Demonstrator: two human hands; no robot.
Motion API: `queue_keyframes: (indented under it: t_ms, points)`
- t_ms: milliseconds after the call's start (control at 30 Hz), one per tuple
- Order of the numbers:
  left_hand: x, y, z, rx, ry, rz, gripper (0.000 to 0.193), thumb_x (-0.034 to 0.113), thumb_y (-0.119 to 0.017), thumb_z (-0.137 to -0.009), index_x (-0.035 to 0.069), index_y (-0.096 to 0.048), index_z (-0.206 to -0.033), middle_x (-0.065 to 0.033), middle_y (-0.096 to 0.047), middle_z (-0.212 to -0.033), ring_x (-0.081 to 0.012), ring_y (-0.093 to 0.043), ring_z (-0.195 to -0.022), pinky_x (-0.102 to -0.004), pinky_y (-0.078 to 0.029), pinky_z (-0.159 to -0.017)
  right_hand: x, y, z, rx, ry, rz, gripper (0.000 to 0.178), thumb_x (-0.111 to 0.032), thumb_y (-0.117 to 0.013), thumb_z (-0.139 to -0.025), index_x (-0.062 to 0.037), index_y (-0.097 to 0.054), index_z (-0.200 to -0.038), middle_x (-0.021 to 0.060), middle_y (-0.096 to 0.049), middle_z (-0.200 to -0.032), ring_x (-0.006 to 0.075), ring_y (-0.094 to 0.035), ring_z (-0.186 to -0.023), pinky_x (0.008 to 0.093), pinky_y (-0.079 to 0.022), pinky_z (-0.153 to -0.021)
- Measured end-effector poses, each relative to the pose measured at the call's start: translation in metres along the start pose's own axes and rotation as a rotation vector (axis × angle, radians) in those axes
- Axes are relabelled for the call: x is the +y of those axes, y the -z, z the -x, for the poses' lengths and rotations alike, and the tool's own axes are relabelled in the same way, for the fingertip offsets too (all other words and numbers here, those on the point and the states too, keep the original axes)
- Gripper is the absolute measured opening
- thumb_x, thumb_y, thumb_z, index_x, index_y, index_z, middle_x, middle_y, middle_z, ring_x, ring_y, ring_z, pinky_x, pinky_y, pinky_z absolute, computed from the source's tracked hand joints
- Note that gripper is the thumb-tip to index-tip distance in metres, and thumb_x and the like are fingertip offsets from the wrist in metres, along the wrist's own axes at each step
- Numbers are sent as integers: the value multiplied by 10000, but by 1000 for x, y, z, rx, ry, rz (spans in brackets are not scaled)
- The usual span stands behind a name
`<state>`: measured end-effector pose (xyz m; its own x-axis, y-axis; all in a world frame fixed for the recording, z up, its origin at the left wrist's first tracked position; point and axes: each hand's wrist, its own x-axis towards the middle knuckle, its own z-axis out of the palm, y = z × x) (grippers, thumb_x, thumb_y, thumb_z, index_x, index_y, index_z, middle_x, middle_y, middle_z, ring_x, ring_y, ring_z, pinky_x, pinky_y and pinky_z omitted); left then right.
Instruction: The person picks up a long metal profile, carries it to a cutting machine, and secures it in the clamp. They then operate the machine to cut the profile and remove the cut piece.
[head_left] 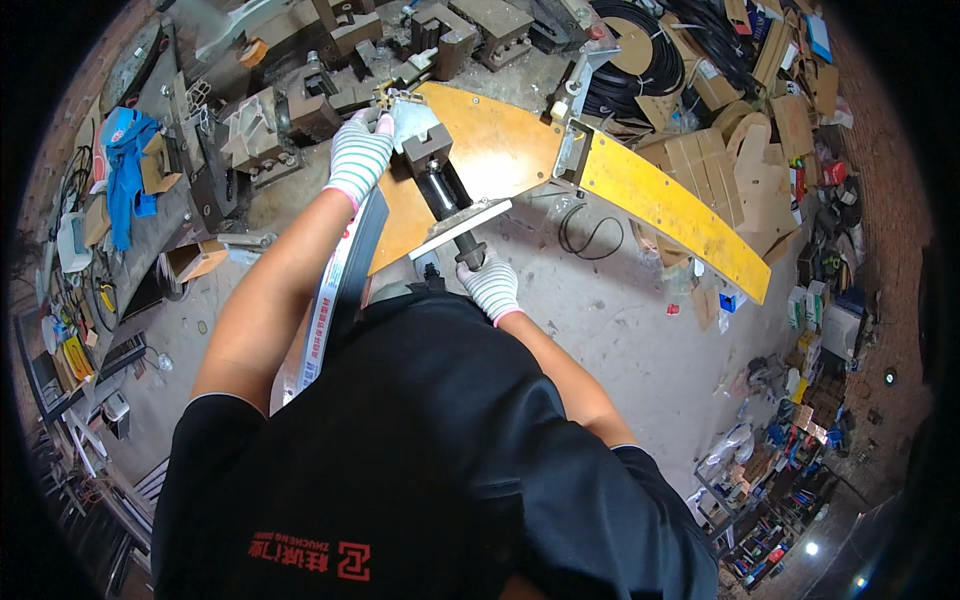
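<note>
My left hand (361, 158), in a white glove with green stripes, is closed around the far end of a long grey profile (352, 262) with printed film along its side. The profile slants back past my left forearm and under my body. Beside that hand is a metal block (428, 146) at the head of a dark screw clamp (440, 192). My right hand (491, 287), gloved alike, is closed on the clamp's near end knob (470, 254); its fingertips are partly hidden. The clamp passes through a pale plate (462, 228) above an orange-yellow board (490, 135).
A long yellow arm (680, 215) reaches out to the right from the board. Heavy metal blocks (258, 135) line the bench at the far left. Coiled black cable (640, 60) and cardboard (705, 170) pile up at the right. A blue cloth (130, 165) hangs at the left.
</note>
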<state>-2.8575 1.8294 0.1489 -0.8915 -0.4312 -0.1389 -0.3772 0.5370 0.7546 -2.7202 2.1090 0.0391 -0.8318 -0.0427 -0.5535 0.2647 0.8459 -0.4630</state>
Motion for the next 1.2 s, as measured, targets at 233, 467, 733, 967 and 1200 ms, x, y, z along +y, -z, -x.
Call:
queue_keyframes:
  t_ms: [233, 467, 733, 967, 1200]
  points:
    - [-3, 1, -2, -6, -31, -30, 471, 334, -613, -970, -18, -646, -1280, -227, -732, -1144, -331, -712, -1066, -382, -531, -953, 6, 16, -11, -491, -140, -818, 371, -286, -821, -803, 2, -683, -992, 56, -654, -731, 171, -617, -613, 334, -525, -554]
    - [-5, -2, -4, 3, -10, -6, 444, 329, -623, -974, -16, -673, -1249, -219, -735, -1134, -317, -706, -1060, -368, -513, -952, 2, 5, -1, -71, 41, -235, 448, -414, -777, -805, 2, -703, -951, 155, -692, -737, 276, -679, -668, 393, -550, -657]
    - [-1, 0, -1, 6, -22, -6, 417, 304, -609, -980, -10, -666, -1249, -211, -745, -1104, -290, -724, -1030, -363, -532, -938, 2, 20, -2, -222, 35, -372, 433, -393, -808, -792, 2, -707, -936, 108, -682, -722, 215, -663, -645, 377, -554, -659]
    - [-4, -1, -2, 47, -81, -65, 431, 334, -604, -972, -8, -679, -1224, -226, -741, -1086, -340, -716, -1023, -391, -533, -923, 12, 12, -9, -464, -106, -720, 486, -424, -775, -790, 3, -683, -1003, 177, -719, -824, 279, -713, -756, 408, -561, -776]
    - [-6, -4, -4, 70, -95, -62, 442, 327, -628, -963, -23, -675, -1229, -236, -728, -1128, -349, -704, -1063, -389, -520, -950, 10, 3, 1, -31, 81, -124, 530, -514, -733, -783, -72, -697, -1073, 195, -729, -852, 357, -720, -825, 447, -572, -774]
